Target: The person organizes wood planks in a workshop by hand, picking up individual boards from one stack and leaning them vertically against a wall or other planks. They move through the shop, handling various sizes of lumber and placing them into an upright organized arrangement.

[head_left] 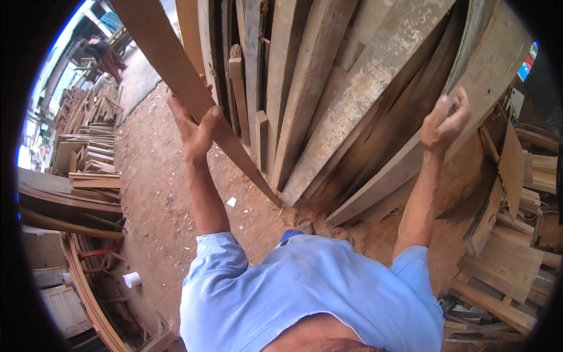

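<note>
A long brown wooden plank [176,64] leans at a slant, its narrow lower end on the dirt ground. My left hand [194,126] is closed round it, thumb across the near face, fingers passing behind with tips showing at the far edge. Raised on the other side, my right hand [446,123] has loosely curled fingers that stand apart, with nothing seen in them. Behind it is a wide grey-brown board [487,88]; whether they touch is unclear. Between my hands, a weathered board with flaking whitish paint [358,100] leans among several upright planks [314,76].
Stacked timber [94,146] and curved wooden pieces [76,202] line the left side. A white cup [132,280] lies on the dirt ground [158,217]. More boards [504,264] are piled at right. A bent-over person [105,56] is far left.
</note>
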`<action>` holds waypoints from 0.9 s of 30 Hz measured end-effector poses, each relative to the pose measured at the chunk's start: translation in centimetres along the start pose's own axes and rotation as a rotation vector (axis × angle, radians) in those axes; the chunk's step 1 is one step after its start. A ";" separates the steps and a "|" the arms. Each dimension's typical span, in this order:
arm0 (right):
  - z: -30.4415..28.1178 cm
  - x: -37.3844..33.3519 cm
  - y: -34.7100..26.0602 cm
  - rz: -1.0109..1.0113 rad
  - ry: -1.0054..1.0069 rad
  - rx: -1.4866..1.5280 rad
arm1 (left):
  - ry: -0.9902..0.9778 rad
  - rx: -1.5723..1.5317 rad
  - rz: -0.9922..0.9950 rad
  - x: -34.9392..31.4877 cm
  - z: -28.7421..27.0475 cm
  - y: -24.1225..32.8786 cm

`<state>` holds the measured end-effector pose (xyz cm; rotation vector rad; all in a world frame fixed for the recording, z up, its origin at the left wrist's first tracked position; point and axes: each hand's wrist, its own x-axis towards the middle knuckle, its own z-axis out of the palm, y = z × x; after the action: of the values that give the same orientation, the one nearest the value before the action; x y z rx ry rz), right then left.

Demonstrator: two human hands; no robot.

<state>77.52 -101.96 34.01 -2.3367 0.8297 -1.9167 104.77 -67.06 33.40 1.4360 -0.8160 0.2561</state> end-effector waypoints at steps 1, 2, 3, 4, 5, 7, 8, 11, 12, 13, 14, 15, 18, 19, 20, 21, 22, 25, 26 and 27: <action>1.7 -0.2 -0.4 0.037 -0.121 0.155 | -0.003 0.001 -0.005 -0.3 -0.5 -0.3; 3.7 -0.3 -0.3 0.116 -0.167 0.234 | 0.018 0.005 -0.002 -0.6 -1.4 0.1; 6.1 -0.6 0.4 0.192 -0.208 0.301 | 0.035 -0.003 0.003 -0.8 -1.8 0.4; 9.1 -0.7 4.1 0.413 -0.285 0.284 | 0.041 -0.040 0.001 -0.8 -1.9 1.3; 11.9 -0.9 7.9 0.641 -0.380 0.266 | 0.037 -0.037 0.002 -1.0 -1.9 1.6; 15.1 -1.0 8.4 0.694 -0.444 0.389 | 0.055 -0.033 -0.001 -1.9 -2.8 1.9; 16.0 -1.5 8.2 0.744 -0.495 0.504 | 0.065 -0.013 -0.015 -2.3 -3.4 2.1; 18.0 -2.2 7.7 0.860 -0.418 0.412 | 0.075 0.004 -0.035 -3.6 -5.0 3.0; 18.9 -3.1 10.1 0.870 -0.379 0.503 | 0.091 -0.008 -0.018 -3.9 -5.2 3.4; 18.9 -3.2 10.0 0.822 -0.404 0.556 | 0.112 -0.009 -0.003 -4.3 -5.8 3.6; 18.5 -2.7 10.7 0.846 -0.465 0.497 | 0.115 -0.006 -0.009 -4.7 -6.1 3.6; 18.3 -2.5 11.3 0.871 -0.521 0.434 | 0.155 -0.032 0.011 -5.0 -6.6 3.6; 18.7 -2.7 12.7 0.810 -0.560 0.335 | 0.181 -0.086 0.064 -6.2 -8.6 2.8; 18.6 -2.8 11.8 0.733 -0.556 0.381 | 0.173 -0.090 0.083 -6.7 -9.6 2.4; 18.8 -2.8 12.1 0.704 -0.554 0.306 | 0.158 -0.105 0.079 -6.8 -10.1 2.4; 18.8 -2.7 12.6 0.675 -0.552 0.230 | 0.166 -0.114 0.088 -6.9 -10.4 2.3; 18.7 -2.6 12.2 0.681 -0.556 0.237 | 0.185 -0.101 0.102 -7.0 -10.7 2.7; 18.4 -1.3 12.9 0.733 -0.774 0.226 | 0.156 -0.073 0.084 -6.7 -10.3 2.8; 18.4 -1.3 13.1 0.720 -0.723 0.230 | 0.156 -0.078 0.079 -6.5 -10.1 2.7; 18.4 -1.5 13.2 0.707 -0.672 0.234 | 0.166 -0.067 0.084 -6.4 -9.8 2.9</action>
<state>88.99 -118.51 23.68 -1.9431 1.0597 -0.8293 101.77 -55.46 32.31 1.3013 -0.7425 0.4031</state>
